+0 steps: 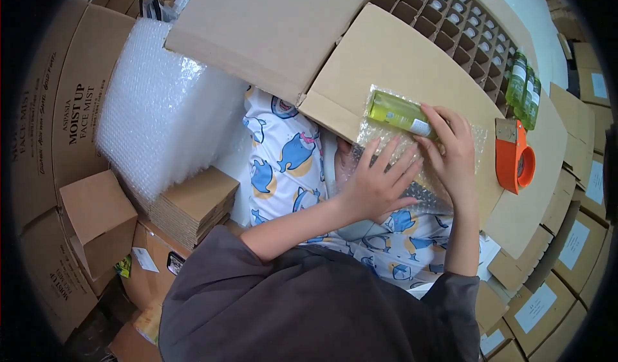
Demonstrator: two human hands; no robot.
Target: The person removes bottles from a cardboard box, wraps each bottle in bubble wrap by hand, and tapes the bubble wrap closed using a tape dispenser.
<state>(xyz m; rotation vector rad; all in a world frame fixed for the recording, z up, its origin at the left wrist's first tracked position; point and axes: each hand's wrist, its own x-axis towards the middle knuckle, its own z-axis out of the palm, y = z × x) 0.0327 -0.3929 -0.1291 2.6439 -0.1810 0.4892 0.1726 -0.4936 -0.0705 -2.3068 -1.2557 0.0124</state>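
A green bottle (388,111) with a pale label lies on a sheet of bubble wrap (368,132), which rests over a cardboard flap (399,53) and hangs toward my lap. My right hand (456,146) has its thumb and fingers closed around the bottle's right end. Spread flat, the fingers of my left hand (381,180) lie on the bubble wrap just below the bottle, holding nothing. An orange tape dispenser (513,159) stands to the right of my right hand. Several more green bottles (524,92) lie together beyond it.
A divided carton (444,30) at the top holds several upright bottles with pale caps. A large roll of bubble wrap (158,104) stands at left, near stacked flat cardboard (196,204) and a small open box (100,220). Labelled cartons (537,310) line the right side.
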